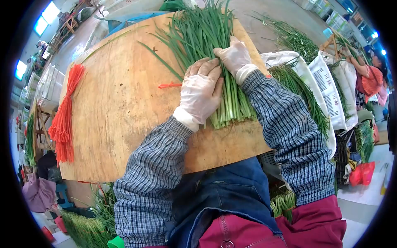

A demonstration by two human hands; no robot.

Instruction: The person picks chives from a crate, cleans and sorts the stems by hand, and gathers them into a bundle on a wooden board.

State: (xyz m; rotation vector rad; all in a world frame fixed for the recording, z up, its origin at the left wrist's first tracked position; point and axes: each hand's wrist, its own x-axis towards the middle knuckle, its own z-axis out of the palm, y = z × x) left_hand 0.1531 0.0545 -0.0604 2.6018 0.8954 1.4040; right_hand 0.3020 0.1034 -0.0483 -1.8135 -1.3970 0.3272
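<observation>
A bunch of garlic chives [231, 101] lies on a wooden board, cut stem ends toward me and leaves spreading away. My left hand [201, 91], in a thin whitish glove, is closed over the bunch's left side, its fingers bent across the stems. On the other side my right hand [237, 58], gloved alike, grips the bunch with its thumb on top. A red tie [169, 85] sticks out left of the bunch beside my left hand; the rest of it is hidden. A bundle of red ties [68, 118] lies at the board's left edge.
The wooden board [120, 111] spans the middle, with a few loose leaves on it. White crates [328, 89] and more chives [291, 80] stand on the right. Tied bunches [82, 229] sit low at the left. Another person [368, 74] is at the far right.
</observation>
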